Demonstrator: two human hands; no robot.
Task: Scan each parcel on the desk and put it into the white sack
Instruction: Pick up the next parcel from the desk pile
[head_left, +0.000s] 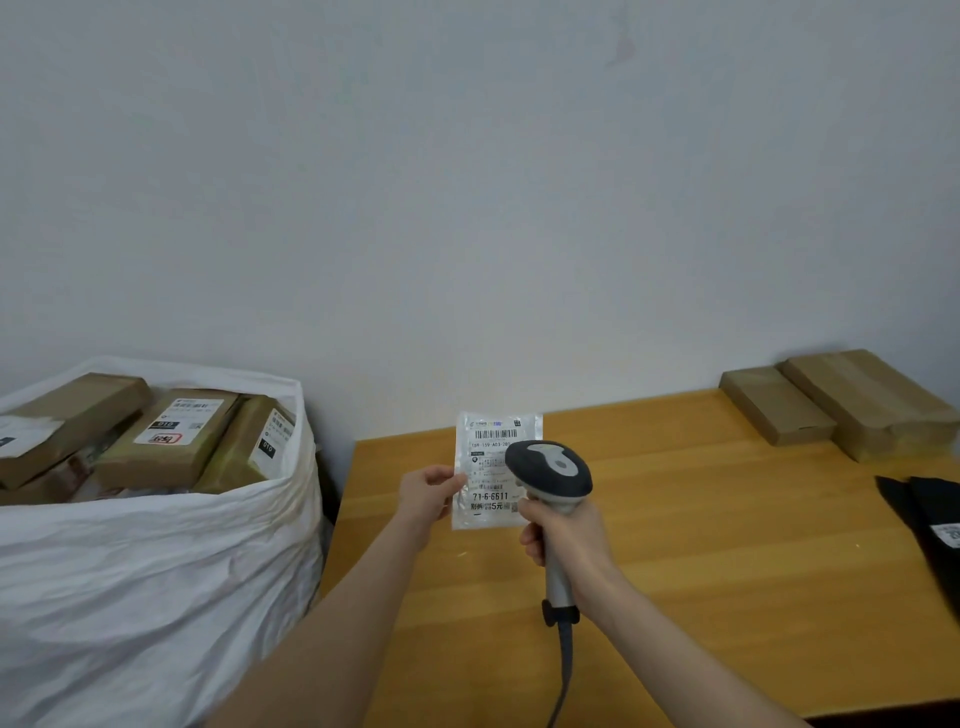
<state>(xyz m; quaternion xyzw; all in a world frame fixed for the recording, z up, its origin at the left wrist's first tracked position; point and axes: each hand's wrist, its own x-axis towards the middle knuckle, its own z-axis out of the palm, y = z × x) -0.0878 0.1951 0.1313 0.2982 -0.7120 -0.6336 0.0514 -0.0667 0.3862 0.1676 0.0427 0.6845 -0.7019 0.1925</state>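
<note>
Scanner (549, 467) gripped in R hand (563, 535), aimed at flat white parcel (491, 467) pinched by L hand (428, 496) fingers above counter (727, 545); white sack (156, 571) at left, full of boxes.

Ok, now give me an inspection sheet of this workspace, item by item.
Surface: wooden desk.
Job's things: flat white parcel held upright, label facing the camera; scanner head just in front of it; white sack left of the desk, holding brown boxes; two brown parcels at the desk's far right corner; black parcel at its right edge.
Clutter: nothing seen.
Grips: left grip pinches the flat white parcel's left edge; right grip wraps the scanner handle.
Cables: grey scanner cable runs from the handle toward the desk's near edge.
Surroundings: plain pale wall behind.
</note>
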